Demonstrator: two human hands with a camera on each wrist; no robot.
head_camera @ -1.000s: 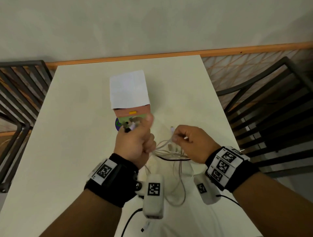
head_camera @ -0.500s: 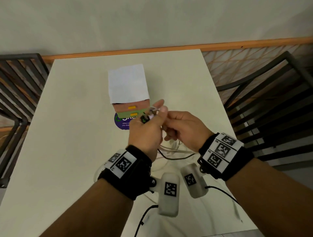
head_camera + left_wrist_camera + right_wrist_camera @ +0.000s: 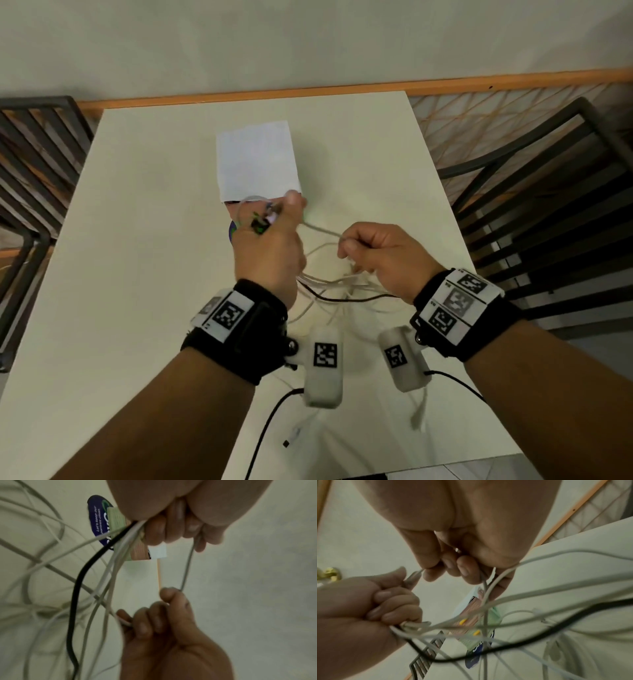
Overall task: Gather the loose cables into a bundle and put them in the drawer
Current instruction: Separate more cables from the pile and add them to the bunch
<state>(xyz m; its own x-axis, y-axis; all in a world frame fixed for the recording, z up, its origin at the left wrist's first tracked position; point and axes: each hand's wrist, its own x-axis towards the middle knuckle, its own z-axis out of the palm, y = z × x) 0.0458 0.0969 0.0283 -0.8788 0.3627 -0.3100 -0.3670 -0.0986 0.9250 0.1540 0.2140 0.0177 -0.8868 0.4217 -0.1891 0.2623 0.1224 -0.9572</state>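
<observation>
Several white cables and one black cable [image 3: 329, 286] hang in loops between my hands above the white table [image 3: 137, 274]. My left hand [image 3: 274, 219] grips the gathered strands in a fist, with connector ends [image 3: 262, 222] sticking out of its top. My right hand [image 3: 349, 246] pinches one white strand [image 3: 320, 230] that runs taut to the left hand, and it holds other loops too. In the left wrist view the black cable [image 3: 77, 588] drops from the left fist [image 3: 171, 527]. The small drawer box [image 3: 257, 161] with yellow handles [image 3: 476, 632] stands just behind the left hand.
A purple sticker [image 3: 96, 520] lies under the box. Dark metal chairs stand at the table's left [image 3: 30, 164] and right [image 3: 548, 192]. The wall lies behind the table's far edge. Cable ends [image 3: 419, 416] trail on the table near its front edge.
My right hand has pulled away to the right from the left hand, drawing a white strand taut between them. The left hand has stayed in front of the box.
</observation>
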